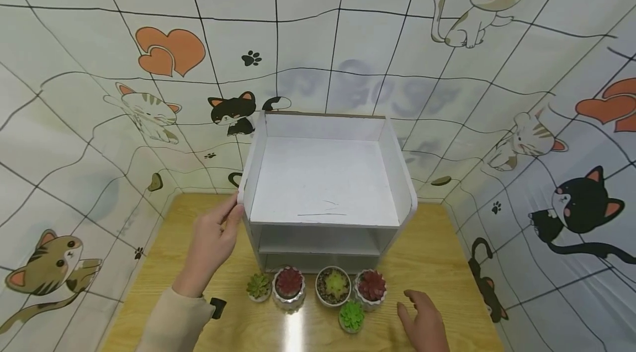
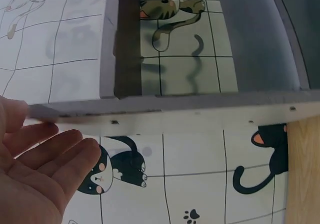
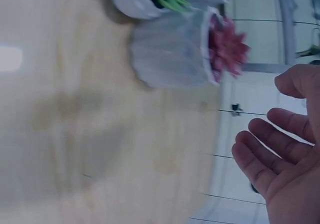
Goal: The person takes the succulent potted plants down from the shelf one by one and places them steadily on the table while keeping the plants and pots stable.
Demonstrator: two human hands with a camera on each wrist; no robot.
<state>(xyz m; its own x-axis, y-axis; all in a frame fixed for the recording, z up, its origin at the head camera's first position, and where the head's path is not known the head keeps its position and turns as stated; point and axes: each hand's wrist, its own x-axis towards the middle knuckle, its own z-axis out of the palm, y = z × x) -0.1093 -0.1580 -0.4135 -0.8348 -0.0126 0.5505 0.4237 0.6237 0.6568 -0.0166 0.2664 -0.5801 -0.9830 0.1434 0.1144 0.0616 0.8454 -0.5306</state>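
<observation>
A white two-tier shelf (image 1: 318,181) stands on the wooden table. My left hand (image 1: 213,241) pinches the front edge of its left side panel between thumb and fingers. In the left wrist view, the fingers (image 2: 70,164) lie along the outer face of the panel. My right hand (image 1: 424,321) is over the table at the right, fingers loosely bent and holding nothing. Nearest to it is a red succulent (image 1: 371,286) in a pale fluted pot (image 3: 170,52).
Before the shelf stand other potted succulents: a small green one (image 1: 258,286), a red one (image 1: 289,284), a yellow-green one (image 1: 333,286) and a bright green one (image 1: 351,316). Cloth walls (image 1: 318,43) with cat drawings enclose the wooden table (image 1: 432,241) at the back and sides.
</observation>
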